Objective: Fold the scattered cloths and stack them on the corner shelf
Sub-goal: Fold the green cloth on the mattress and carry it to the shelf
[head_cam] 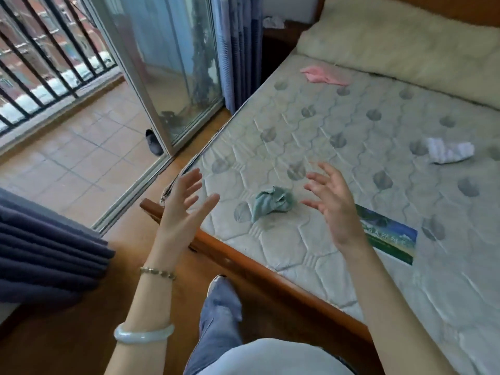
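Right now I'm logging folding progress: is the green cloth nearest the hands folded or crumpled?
Crumpled: the green cloth lies in a bunched, wrinkled lump on the mattress.

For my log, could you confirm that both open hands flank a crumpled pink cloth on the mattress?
Not quite: the head view shows the open left hand and right hand flanking a crumpled green cloth on the mattress, not pink.

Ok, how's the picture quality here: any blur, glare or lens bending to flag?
Head view: soft, even daylight from the balcony side, no hard shadows on the mattress; the glass door shows hazy reflections; wide-angle bending fans the railing and bows the bed frame; the whole frame is slightly soft, yet the green cloth reads clearly.
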